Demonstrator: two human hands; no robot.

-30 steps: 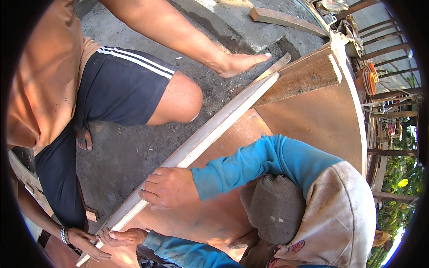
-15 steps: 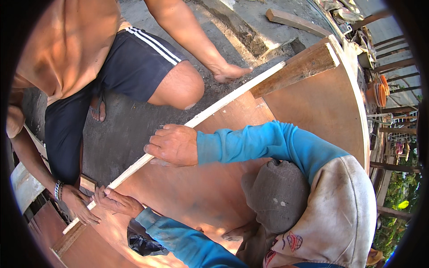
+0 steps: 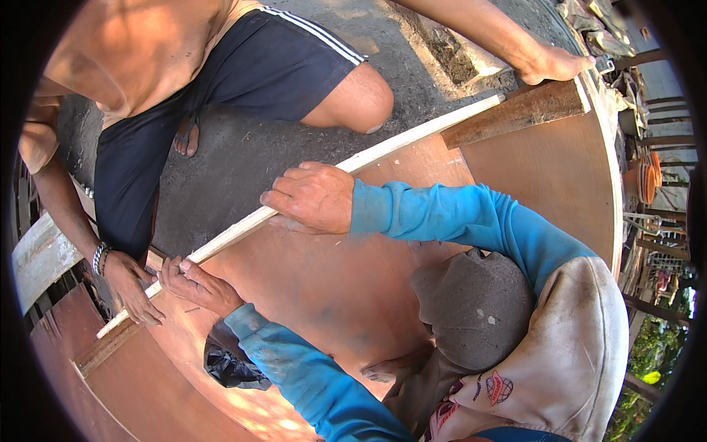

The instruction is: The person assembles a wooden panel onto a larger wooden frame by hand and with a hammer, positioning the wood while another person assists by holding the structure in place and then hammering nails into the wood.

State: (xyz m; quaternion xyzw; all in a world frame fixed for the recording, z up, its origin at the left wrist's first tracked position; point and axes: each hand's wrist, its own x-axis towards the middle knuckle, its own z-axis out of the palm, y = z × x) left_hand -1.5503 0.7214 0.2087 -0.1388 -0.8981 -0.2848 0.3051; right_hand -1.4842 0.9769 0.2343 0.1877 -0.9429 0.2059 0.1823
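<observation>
Head view: strip (image 3: 234,237) runs diag from lower L to upper R along the edge of the brown panel (image 3: 317,295), dark ground (image 3: 228,169) on the far side. Person's L hand (image 3: 199,285) grips strip nr its lower end, fingers hooked over. R hand (image 3: 315,195) is clamped on it approx mid-length, knuckles up; undersides of both grips hidden, can't tell how the thumbs bear. Co-worker's braceleted hand (image 3: 132,287) is at strip just past L hand; co-worker's other hand (image 3: 552,65) is by the upper end of the plank (image 3: 526,114), contact unclear.

Step in hand looks like lining strip up w/ panel edge. To do it well: upper half has no hand on it, so it'd prob swing or twist; sliding R hand further up should give better ctrl. Turn both wrists together so strip doesn't roll. Keep fingertips off the side facing panel, pinch risk. L hand & braceleted hand are v close, so agree who shifts first. Strip looks long & thin, likely flexes; sight along the edge before pressing, go easy mid-span.
</observation>
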